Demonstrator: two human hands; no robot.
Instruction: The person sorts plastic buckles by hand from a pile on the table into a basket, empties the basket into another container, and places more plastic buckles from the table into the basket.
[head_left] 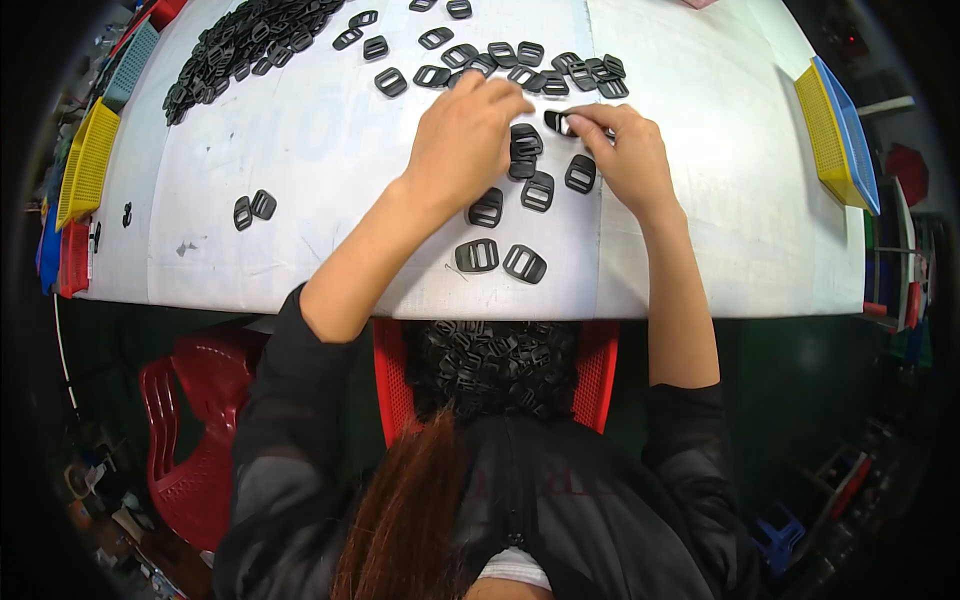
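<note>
Between the thumb and fingers of my right hand (630, 155) is a black plastic strap buckle (557, 122), held just over the white table. My left hand (465, 130) has its fingers curled at the near edge of a loose row of similar buckles (525, 76). Its fingertips are hidden from above, so I cannot tell what they grip. Below and between my hands lie several more buckles, among them a stacked pair (524, 150) beside my left hand and a single buckle (580, 173) under my right hand. Two buckles (477, 255) rest nearest the table's front edge.
A large heap of black buckles (255, 40) covers the table's far left. Two more buckles (263, 204) lie left of my forearm. Yellow baskets (88, 165) (828, 135) hang at both sides. Under the front edge, a red basket (395, 375) holds many black parts, near a red chair (200, 450).
</note>
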